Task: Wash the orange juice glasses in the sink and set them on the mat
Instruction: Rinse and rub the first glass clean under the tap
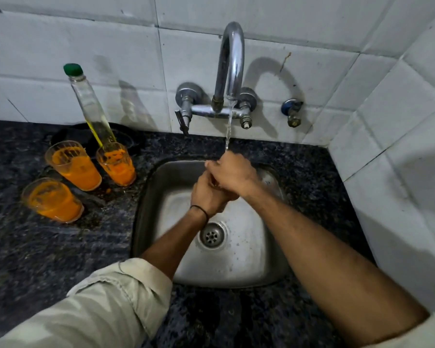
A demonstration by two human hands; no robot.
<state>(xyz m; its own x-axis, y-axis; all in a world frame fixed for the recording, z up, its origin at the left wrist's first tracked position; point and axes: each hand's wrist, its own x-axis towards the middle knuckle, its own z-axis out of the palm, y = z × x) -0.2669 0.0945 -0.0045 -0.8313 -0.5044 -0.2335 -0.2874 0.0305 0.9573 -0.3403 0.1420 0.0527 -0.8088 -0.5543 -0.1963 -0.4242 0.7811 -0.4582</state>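
Left of the sink (148, 204), three orange-smeared glasses (73, 167) stand on the bench (35, 259), with a green-capped bottle (91, 106) behind them. Over the sink, our left grip (209, 195) and right grip (232, 173) press together, fingers curled, under the tap's (232, 59) stream. Whether they enclose anything, we cannot tell.

Pale rolled sleeves (106, 300), black thread (202, 211) near left hand (207, 195)

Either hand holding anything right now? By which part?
Nothing visible: left hand and right hand clasp each other under the tap stream over the steel sink; three orange-stained clear glasses stand untouched.
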